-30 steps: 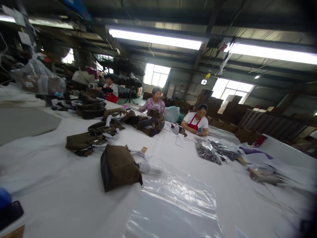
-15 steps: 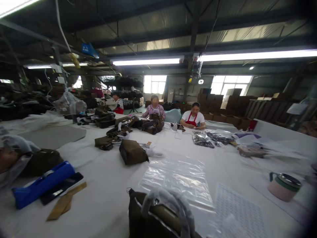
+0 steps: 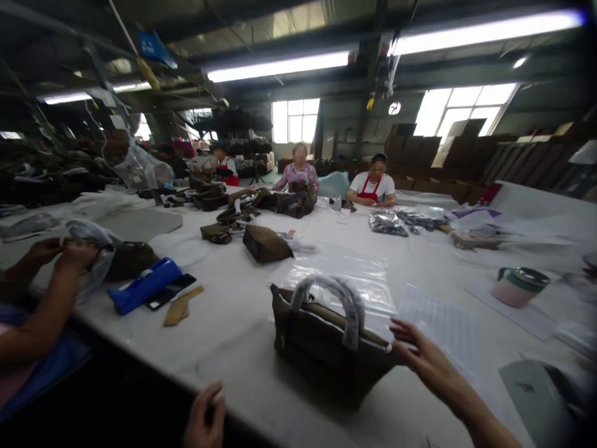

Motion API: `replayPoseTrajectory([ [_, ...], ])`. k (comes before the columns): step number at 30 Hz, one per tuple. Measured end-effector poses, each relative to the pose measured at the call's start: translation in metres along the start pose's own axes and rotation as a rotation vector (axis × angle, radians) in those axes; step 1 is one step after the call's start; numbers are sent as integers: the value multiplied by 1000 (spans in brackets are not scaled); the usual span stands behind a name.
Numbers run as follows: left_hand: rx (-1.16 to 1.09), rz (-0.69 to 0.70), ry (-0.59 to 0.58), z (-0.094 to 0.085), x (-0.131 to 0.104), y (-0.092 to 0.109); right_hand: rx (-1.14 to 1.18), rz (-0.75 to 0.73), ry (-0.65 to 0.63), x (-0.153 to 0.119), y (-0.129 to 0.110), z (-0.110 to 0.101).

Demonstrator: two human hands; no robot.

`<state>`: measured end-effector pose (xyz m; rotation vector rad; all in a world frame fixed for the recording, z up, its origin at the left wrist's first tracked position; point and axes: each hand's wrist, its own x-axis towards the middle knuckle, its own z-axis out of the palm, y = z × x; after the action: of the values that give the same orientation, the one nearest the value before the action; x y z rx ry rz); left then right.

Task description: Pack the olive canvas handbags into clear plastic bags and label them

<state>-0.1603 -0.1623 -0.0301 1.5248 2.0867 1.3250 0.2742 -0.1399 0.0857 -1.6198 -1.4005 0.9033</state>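
Note:
A dark olive handbag (image 3: 321, 351) stands upright on the white table in front of me, its two handles (image 3: 329, 292) wrapped in clear plastic. My right hand (image 3: 415, 348) is at the bag's right top corner, fingers stretched out and apart; its thumb side seems to touch the corner. Low at the table's front edge, left of the bag and apart from it, is my left hand (image 3: 205, 414). Its fingers are loosely bent with a gap between them, and I see nothing held. Behind the handbag lies a flat clear plastic bag (image 3: 368, 270).
A co-worker's hands (image 3: 69, 255) handle another wrapped bag at left. Nearby lie a blue holder (image 3: 147, 286), a phone (image 3: 171, 292) and brown card strips (image 3: 181, 308). A printed sheet (image 3: 443, 323) and lidded mug (image 3: 520, 287) are at right. Another bag (image 3: 265, 242) lies beyond.
My view has tilted down, so the table and handbag sit higher in the picture. Both my hands and the co-worker's arms have come into view.

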Motion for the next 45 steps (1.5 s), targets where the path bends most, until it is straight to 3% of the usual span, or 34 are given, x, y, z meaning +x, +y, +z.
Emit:
replayPoseTrajectory([
  [2,-99,61,-17,7,-1,6,-29,-48,38,8,-24,-3],
  [5,-195,134,-32,20,9,31,-197,-154,53,24,-74,-1],
  [9,-311,217,0,28,27,78,-535,-433,67,45,-132,19],
  [12,-378,380,13,27,47,126,-604,-426,-17,58,-144,34],
  [15,-283,635,-54,30,79,183,-327,-225,-200,69,-135,38],
  [18,-125,876,-289,42,114,231,136,-138,-375,76,-123,36],
  [20,-106,972,-436,50,129,249,344,-109,-412,78,-118,34],
  [24,-173,1097,-475,51,132,258,523,-31,-361,79,-114,31],
  [28,-208,1042,-528,44,121,258,554,-24,-383,77,-124,27],
  [34,-159,1008,-643,46,123,275,232,-235,-588,75,-148,32],
  [41,-131,1015,-654,47,124,288,-121,-440,-454,82,-143,43],
  [45,-130,995,-664,47,123,288,-228,-473,-414,83,-141,42],
])
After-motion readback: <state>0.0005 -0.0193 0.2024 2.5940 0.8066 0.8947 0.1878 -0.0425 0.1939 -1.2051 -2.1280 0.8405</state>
